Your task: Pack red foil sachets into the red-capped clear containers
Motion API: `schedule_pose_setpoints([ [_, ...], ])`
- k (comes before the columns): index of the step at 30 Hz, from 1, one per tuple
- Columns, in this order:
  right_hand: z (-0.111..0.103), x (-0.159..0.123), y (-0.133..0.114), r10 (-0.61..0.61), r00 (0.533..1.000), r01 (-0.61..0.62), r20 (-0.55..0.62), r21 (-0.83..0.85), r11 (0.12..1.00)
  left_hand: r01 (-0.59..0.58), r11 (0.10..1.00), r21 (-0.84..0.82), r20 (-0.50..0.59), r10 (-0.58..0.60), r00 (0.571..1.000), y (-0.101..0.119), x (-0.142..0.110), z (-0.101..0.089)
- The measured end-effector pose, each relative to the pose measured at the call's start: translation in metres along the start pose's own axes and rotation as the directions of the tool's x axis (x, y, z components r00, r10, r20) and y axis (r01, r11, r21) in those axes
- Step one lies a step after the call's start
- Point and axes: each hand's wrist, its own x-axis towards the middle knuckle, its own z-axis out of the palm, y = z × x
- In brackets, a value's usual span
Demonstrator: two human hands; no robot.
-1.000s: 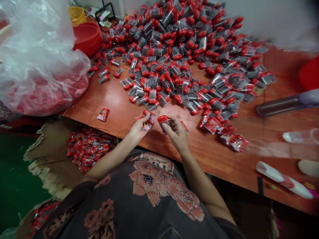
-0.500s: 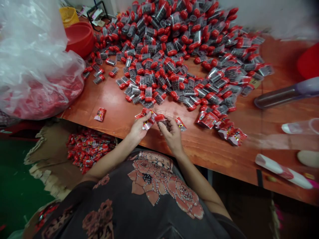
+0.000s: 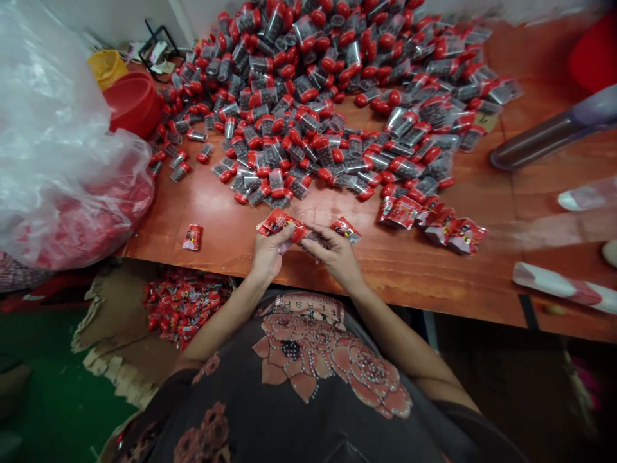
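My left hand (image 3: 268, 254) pinches a red printed wrapper (image 3: 277, 222), thumb on top, above the front edge of the table. My right hand (image 3: 337, 257) is closed at the wrapper's right end on a small red-capped clear jar, now mostly hidden by the fingers and the wrapper. How far the jar is inside the wrapper I cannot tell. Just beyond my right hand lies another red wrapper (image 3: 346, 228). A red wrapped pack (image 3: 193, 237) lies to the left. More red wrappers (image 3: 402, 212) sit in an overlapping row on the right.
A large heap of red-capped clear jars (image 3: 274, 151) covers the back of the table. A clear plastic bag (image 3: 72, 161) bulges at left beside a red bowl (image 3: 135, 103). Below the table edge, a carton (image 3: 116, 308) holds red packs (image 3: 187, 308). A tumbler (image 3: 535, 141) lies at right.
My hands have come together. The red-capped jar, visible in my right hand before, has moved left against the wrapper and is now mostly hidden. The camera view has shifted.
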Motion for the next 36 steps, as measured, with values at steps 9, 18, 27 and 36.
schedule_pose_setpoints([
  [9,-0.005,-0.001,-0.001,-0.101,0.994,0.104,0.042,-0.081,0.991,-0.009,0.994,0.113,0.093,-0.002,0.996,0.006,-0.008,0.006],
  [18,-0.007,-0.006,-0.004,-0.109,0.993,0.11,0.043,-0.039,0.993,0.026,0.986,0.167,0.176,-0.056,0.983,0.012,-0.012,0.006],
  [27,0.002,-0.015,-0.003,-0.257,0.961,0.233,-0.099,-0.202,0.951,-0.032,0.995,0.099,0.1,0.022,0.995,-0.004,-0.019,0.011],
  [36,-0.005,-0.013,0.005,-0.095,0.995,0.094,-0.034,-0.039,0.995,-0.03,0.995,0.097,0.071,0.024,0.997,-0.003,-0.013,0.013],
])
